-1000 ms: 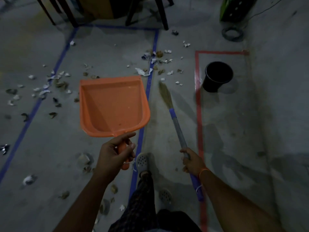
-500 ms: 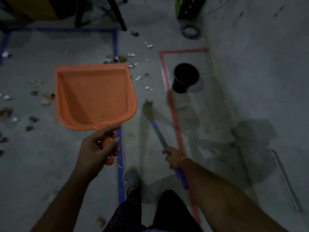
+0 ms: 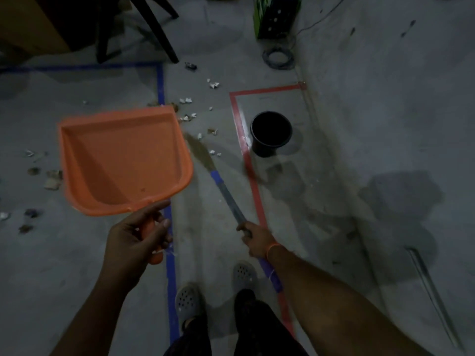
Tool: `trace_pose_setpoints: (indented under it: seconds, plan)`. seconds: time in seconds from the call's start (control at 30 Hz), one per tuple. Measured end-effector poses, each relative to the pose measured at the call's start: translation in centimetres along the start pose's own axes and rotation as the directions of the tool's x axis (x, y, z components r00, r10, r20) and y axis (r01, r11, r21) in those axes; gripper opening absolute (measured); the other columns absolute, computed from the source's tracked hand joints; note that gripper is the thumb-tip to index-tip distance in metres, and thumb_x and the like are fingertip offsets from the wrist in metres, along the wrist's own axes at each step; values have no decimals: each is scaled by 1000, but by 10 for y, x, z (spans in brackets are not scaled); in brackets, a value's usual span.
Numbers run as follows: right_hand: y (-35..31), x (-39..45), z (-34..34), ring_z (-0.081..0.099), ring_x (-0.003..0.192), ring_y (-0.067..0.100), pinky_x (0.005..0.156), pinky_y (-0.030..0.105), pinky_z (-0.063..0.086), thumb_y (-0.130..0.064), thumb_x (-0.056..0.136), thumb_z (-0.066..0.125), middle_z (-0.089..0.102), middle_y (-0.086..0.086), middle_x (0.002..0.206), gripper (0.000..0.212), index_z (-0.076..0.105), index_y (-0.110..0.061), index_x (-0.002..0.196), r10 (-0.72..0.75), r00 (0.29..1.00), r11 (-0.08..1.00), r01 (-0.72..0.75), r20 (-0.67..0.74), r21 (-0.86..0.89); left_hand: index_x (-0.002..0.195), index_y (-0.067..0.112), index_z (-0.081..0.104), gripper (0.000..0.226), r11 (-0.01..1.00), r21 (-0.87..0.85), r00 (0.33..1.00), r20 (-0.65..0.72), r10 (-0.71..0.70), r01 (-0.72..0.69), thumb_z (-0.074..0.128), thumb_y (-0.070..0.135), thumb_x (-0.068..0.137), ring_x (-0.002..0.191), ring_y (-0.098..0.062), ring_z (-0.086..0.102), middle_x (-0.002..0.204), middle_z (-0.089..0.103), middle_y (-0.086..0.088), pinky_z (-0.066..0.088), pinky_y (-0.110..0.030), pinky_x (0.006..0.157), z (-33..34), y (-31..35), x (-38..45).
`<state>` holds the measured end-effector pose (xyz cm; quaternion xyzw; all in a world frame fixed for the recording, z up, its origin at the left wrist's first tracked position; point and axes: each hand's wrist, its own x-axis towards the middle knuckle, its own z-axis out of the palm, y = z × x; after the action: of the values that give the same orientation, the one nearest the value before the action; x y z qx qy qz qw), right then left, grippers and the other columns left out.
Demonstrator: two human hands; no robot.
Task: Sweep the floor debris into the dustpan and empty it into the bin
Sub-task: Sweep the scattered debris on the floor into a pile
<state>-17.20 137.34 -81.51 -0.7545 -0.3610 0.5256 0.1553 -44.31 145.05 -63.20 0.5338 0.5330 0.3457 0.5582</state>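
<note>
dustpan (image 3: 123,160): smooth orange plastic | broom (image 3: 228,199): metal shaft, straw bristles | floor (image 3: 359,150): matt rough concrete

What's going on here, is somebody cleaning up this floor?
Yes. A person stands on a concrete floor, the left hand gripping the handle of an empty orange dustpan held up off the ground, the right hand holding a broom angled down toward scattered paper scraps. More debris lies to the left. A black bin sits inside a red tape outline just ahead. Nothing has been collected in the pan yet.
</note>
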Motion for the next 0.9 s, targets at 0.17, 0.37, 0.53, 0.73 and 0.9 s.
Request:
trace_pose_setpoints:
  seconds: [0.17, 0.37, 0.53, 0.73, 0.9]
  plan:
    - [-1, 21, -60, 57, 63, 16, 51, 25, 54, -3, 96, 51, 55, 7, 104, 29, 61, -17, 119, 85, 993, 996, -81, -84, 47, 121, 18, 71, 36, 1000, 24, 1000, 2, 12, -12, 68, -1, 91, 59, -16, 66, 90, 64, -14, 54, -23, 51, 35, 8, 17]
    - [21, 37, -71, 64, 88, 30, 73, 40, 62, -6, 94, 55, 57, 8, 115, 27, 63, -20, 115, 194, 980, 981, -195, 35, 14, 120, 15, 72, 36, 1000, 19, 1000, -12, 19, -19, 68, -4, 90, 56, -15, 65, 81, 66, -4, 53, -21, 53, 70, 13, 14]
    - [17, 33, -48, 60, 81, 28, 58, 33, 57, -3, 95, 55, 59, 12, 112, 23, 66, -20, 106, 183, 968, 983, -182, 171, -24, 116, 22, 73, 36, 999, 42, 999, -51, -6, 8, 68, -3, 91, 57, -19, 65, 78, 67, -5, 49, -24, 47, 67, 11, -2]
    - [25, -5, -24, 54, 61, 17, 41, 18, 46, -6, 96, 56, 58, 9, 99, 23, 65, -22, 109, 66, 978, 998, -68, 198, 6, 121, 12, 72, 35, 998, 61, 999, -36, 34, -32, 68, -4, 90, 59, -18, 65, 85, 65, -7, 55, -24, 55, 53, 8, -28]
    - [83, -73, 3, 55, 59, 17, 46, 22, 48, -6, 94, 53, 61, 6, 90, 28, 65, -25, 110, 28, 999, 999, -29, 42, 36, 120, 13, 71, 35, 996, 49, 995, 75, 72, -76, 67, -5, 91, 58, -17, 65, 88, 63, -11, 54, -23, 52, 49, 4, -66]
